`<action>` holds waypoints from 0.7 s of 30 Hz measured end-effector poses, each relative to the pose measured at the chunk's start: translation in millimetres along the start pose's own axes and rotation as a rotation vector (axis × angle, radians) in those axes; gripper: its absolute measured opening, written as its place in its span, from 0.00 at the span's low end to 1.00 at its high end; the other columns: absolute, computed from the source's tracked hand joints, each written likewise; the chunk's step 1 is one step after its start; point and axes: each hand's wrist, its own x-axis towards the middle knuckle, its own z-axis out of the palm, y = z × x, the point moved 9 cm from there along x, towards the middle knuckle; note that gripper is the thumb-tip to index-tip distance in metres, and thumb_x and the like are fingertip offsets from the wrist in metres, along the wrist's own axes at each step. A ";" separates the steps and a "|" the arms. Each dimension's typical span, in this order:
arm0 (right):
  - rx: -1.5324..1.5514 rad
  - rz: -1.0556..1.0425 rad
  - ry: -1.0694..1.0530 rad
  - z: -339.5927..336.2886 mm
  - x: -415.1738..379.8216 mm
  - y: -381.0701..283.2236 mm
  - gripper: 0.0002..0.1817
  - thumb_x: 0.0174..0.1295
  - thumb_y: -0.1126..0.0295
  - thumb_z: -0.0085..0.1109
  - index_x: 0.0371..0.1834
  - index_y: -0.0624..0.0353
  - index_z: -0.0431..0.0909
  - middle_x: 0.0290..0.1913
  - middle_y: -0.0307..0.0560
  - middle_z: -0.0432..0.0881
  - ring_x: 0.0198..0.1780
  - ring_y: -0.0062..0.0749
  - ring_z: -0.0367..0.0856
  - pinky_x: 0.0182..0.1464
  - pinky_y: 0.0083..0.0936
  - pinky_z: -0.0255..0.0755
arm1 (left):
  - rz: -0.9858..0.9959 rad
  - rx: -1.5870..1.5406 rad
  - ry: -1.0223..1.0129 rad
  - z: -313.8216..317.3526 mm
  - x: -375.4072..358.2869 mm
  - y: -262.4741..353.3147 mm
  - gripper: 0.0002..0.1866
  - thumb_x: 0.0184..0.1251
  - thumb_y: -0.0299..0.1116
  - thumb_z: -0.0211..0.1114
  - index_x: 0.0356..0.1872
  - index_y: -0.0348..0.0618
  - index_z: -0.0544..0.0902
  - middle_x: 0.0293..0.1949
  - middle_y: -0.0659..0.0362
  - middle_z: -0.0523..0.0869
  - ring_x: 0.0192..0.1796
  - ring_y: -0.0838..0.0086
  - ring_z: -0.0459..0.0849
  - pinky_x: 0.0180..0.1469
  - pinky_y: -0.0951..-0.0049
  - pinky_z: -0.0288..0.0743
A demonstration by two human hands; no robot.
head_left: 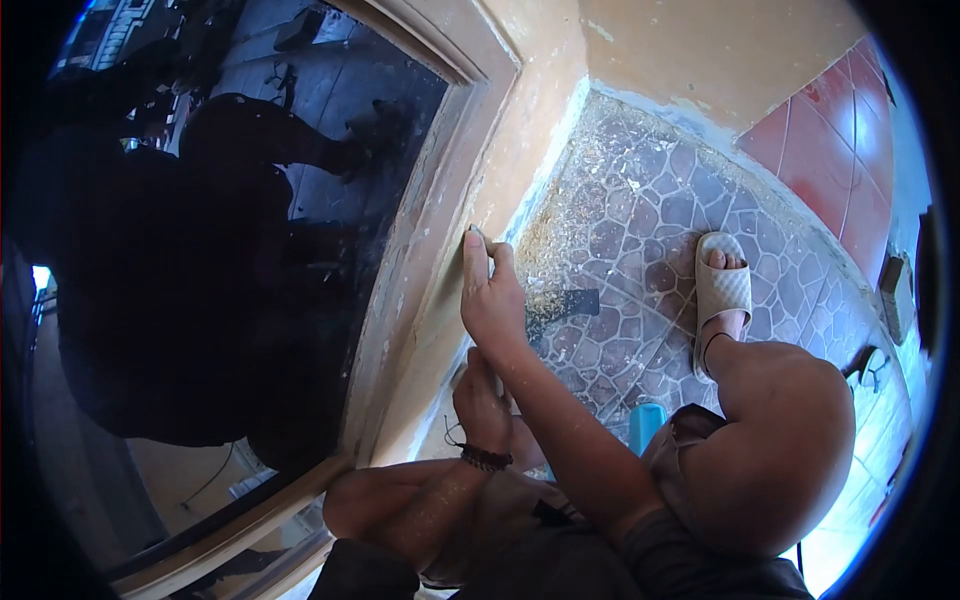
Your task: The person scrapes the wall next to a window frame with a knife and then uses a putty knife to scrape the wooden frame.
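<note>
My right hand [492, 298] is closed beside the wooden frame [425, 215], thumb pointing up along it. A thin pale piece with a dark tip shows between its thumb and forefinger; I cannot tell what it is. Just below, my left hand [482, 408], with a dark beaded bracelet [487, 458] at its wrist, is curled close to the wall's lower edge. Its fingertips are partly hidden behind the right wrist. The frame's paint is worn and flaked, and it borders a dark reflective glass pane [220, 300].
A dark flat blade-like piece [578, 303] lies on the stone-patterned floor [620, 345], among pale crumbs and chips. My sandalled foot [724, 280] stands to the right. A light blue object [647, 427] sits by my leg. Red tiles [830, 150] lie beyond the yellowish wall [700, 50].
</note>
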 end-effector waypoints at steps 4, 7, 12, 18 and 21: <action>-0.198 0.054 -0.053 2.3 -24.7 13.3 0.27 0.67 0.45 0.45 0.52 0.59 0.72 0.40 0.72 0.79 0.47 0.66 0.76 0.49 0.45 0.69 | 0.274 0.069 0.187 -2.0 -14.8 -18.1 0.21 0.76 0.44 0.44 0.40 0.33 0.77 0.29 0.62 0.78 0.28 0.77 0.74 0.29 0.74 0.68; -0.170 0.084 -0.055 3.0 -23.1 15.3 0.29 0.67 0.43 0.43 0.50 0.60 0.72 0.40 0.71 0.79 0.48 0.66 0.76 0.50 0.45 0.68 | 0.283 0.088 0.176 -5.1 -5.2 -30.5 0.21 0.76 0.44 0.45 0.41 0.33 0.77 0.29 0.61 0.78 0.28 0.78 0.74 0.29 0.75 0.68; -0.015 0.034 0.039 -0.5 1.7 -1.6 0.30 0.67 0.41 0.41 0.47 0.62 0.71 0.41 0.71 0.78 0.49 0.65 0.76 0.51 0.44 0.68 | -0.158 -0.167 -0.052 1.5 6.9 -8.3 0.21 0.76 0.43 0.45 0.44 0.32 0.77 0.34 0.56 0.81 0.33 0.76 0.77 0.32 0.75 0.69; -0.223 0.014 -0.092 7.3 -24.7 13.0 0.30 0.67 0.42 0.38 0.55 0.58 0.66 0.39 0.75 0.78 0.45 0.71 0.76 0.47 0.51 0.69 | 0.070 -0.114 0.108 -2.6 -16.0 -23.1 0.26 0.77 0.46 0.41 0.41 0.30 0.77 0.30 0.55 0.82 0.31 0.73 0.77 0.31 0.70 0.69; -0.237 0.064 -0.092 5.6 -24.0 14.9 0.31 0.67 0.41 0.39 0.56 0.58 0.66 0.39 0.75 0.78 0.46 0.70 0.76 0.48 0.50 0.69 | 0.032 0.016 0.062 -1.6 -13.3 -27.3 0.28 0.77 0.49 0.40 0.42 0.29 0.77 0.31 0.54 0.83 0.33 0.71 0.78 0.35 0.66 0.70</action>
